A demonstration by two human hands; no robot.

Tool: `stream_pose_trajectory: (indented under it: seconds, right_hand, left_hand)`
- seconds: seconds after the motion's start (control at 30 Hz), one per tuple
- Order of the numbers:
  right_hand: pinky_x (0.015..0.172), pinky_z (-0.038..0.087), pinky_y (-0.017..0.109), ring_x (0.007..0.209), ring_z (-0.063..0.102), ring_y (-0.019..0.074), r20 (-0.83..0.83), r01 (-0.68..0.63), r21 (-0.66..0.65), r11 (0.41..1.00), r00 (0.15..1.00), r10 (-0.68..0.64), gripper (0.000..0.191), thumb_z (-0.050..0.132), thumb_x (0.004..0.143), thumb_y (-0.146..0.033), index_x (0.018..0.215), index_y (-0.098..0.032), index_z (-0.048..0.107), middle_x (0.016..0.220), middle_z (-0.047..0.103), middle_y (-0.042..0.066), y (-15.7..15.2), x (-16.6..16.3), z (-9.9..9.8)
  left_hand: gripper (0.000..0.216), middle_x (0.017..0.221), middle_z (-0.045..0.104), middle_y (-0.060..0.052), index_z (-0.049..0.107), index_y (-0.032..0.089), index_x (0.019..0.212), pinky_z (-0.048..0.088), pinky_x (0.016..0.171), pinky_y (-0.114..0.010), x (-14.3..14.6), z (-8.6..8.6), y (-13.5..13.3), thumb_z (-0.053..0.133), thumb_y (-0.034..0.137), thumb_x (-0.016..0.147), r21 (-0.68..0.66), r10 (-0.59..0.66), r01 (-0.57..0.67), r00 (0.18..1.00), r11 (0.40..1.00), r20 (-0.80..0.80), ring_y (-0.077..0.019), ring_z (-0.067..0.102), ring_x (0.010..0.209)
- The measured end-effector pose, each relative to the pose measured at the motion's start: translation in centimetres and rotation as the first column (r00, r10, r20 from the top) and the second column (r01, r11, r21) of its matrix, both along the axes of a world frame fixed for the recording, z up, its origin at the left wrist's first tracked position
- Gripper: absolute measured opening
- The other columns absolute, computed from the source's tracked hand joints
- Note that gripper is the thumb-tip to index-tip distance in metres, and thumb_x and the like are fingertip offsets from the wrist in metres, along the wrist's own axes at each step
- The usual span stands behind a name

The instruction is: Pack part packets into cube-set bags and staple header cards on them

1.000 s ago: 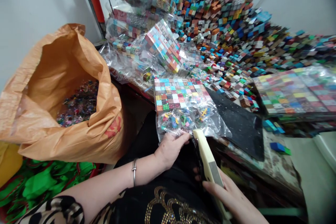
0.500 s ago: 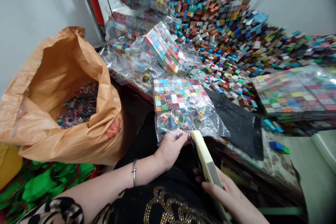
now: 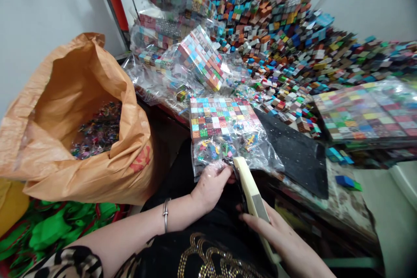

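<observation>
My left hand [image 3: 210, 184] pinches the near edge of a clear plastic bag [image 3: 237, 134]. Rows of small coloured cubes fill the bag's far part, and small colourful figures lie loose nearer to me. In my right hand [image 3: 272, 234] is a long cream stapler [image 3: 250, 182] with a dark underside, its fingers wrapped round the handle. The stapler's front end meets the bag's near edge, just right of my left fingertips. Whether its jaws are closed on the plastic is hidden.
An orange sack [image 3: 130, 173] of small pieces stands open at left, above green items [image 3: 52, 230]. Loose cubes [image 3: 273, 39] are heaped at the back. Filled bags [image 3: 205, 61] lie behind, others [image 3: 361, 113] at right. A black board [image 3: 293, 152] lies on the table.
The stapler and my right hand have shifted slightly left and up along the bag's near edge. My left hand keeps its pinch in almost the same place.
</observation>
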State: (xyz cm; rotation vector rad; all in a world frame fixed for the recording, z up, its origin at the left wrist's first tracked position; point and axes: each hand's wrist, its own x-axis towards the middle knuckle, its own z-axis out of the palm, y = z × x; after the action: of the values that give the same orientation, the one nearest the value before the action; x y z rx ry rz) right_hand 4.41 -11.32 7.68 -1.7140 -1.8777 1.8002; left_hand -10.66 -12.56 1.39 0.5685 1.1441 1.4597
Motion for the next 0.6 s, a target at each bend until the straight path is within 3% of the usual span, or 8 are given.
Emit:
stream_pose_trajectory:
  seconds: [0.23, 0.5, 0.6]
  right_hand:
    - [0.061, 0.040, 0.027, 0.069, 0.052, 0.0183, 0.115, -0.201, -0.001, 0.980, 0.973, 0.200, 0.035, 0.049, 0.075, -0.051, 0.075, -0.016, 0.054, 0.071, 0.059, 0.004, 1.3, -0.4, -0.4]
    - [0.055, 0.039, 0.026, 0.059, 0.050, 0.0147, 0.105, -0.189, -0.001, 0.982, 0.977, 0.188, 0.035, 0.046, 0.078, -0.050, 0.071, -0.016, 0.050, 0.062, 0.057, 0.003, 1.2, -0.2, -1.8]
    - [0.055, 0.039, 0.026, 0.057, 0.050, 0.0142, 0.104, -0.198, -0.009, 0.980, 0.975, 0.198, 0.031, 0.046, 0.078, -0.047, 0.072, -0.016, 0.049, 0.060, 0.057, 0.003, 1.2, -0.3, -2.0]
  left_hand:
    - [0.020, 0.072, 0.062, -0.002, 0.062, 0.014, 0.078, 0.048, 0.069, -0.030, -0.1, 0.1, 0.0, 0.050, 0.029, 0.080, -0.024, -0.013, 0.013, 1.000, 1.000, -0.006, -0.0161, 0.058, 0.069]
    - [0.020, 0.071, 0.062, -0.002, 0.061, 0.015, 0.072, 0.046, 0.071, -0.029, -0.1, 0.1, -0.2, 0.051, 0.031, 0.079, -0.046, 0.005, -0.007, 0.999, 0.999, -0.046, -0.0169, 0.058, 0.072]
    - [0.024, 0.074, 0.063, -0.003, 0.062, 0.014, 0.077, 0.046, 0.071, -0.030, -0.1, 0.0, -0.2, 0.051, 0.036, 0.080, -0.037, -0.005, 0.005, 1.000, 0.999, 0.009, -0.0171, 0.058, 0.073]
